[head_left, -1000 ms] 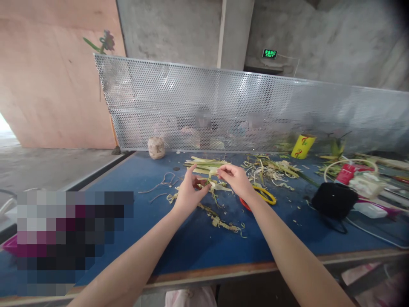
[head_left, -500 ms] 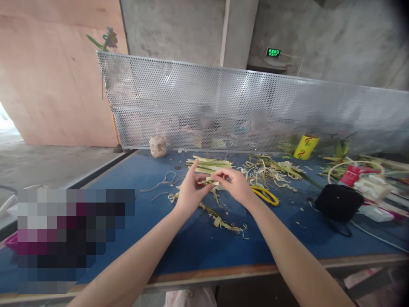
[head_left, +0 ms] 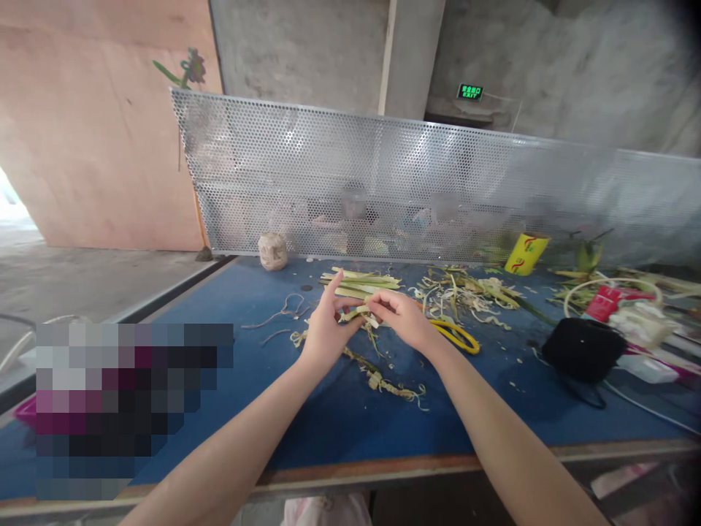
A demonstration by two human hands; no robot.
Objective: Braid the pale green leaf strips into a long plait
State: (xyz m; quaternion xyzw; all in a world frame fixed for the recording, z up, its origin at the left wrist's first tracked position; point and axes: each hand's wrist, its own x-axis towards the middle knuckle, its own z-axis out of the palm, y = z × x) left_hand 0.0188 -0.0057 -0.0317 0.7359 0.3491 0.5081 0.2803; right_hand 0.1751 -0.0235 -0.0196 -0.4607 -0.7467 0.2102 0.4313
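Above the blue table [head_left: 339,416], my left hand [head_left: 324,329] and my right hand [head_left: 404,315] meet around a pale green leaf strip piece [head_left: 355,314]. Both hands pinch it with thumb and fingers; my left index finger points up. A plaited strand of leaf strips [head_left: 383,380] trails from the piece down onto the table toward me. Just behind my hands lies a bundle of green leaf strips [head_left: 361,281]. Yellow-handled scissors [head_left: 457,334] lie right of my right hand.
A perforated metal screen [head_left: 383,183] runs along the table's far edge, with people behind it. Leaf scraps [head_left: 471,288], a yellow roll [head_left: 524,253], a black pouch [head_left: 583,351], a twine ball [head_left: 272,250] and loose cord [head_left: 282,310] lie around. A blurred patch [head_left: 131,409] covers the left.
My right hand has come in from the right to meet the left hand, and both now pinch the leaf piece closer together. The view shifted slightly.
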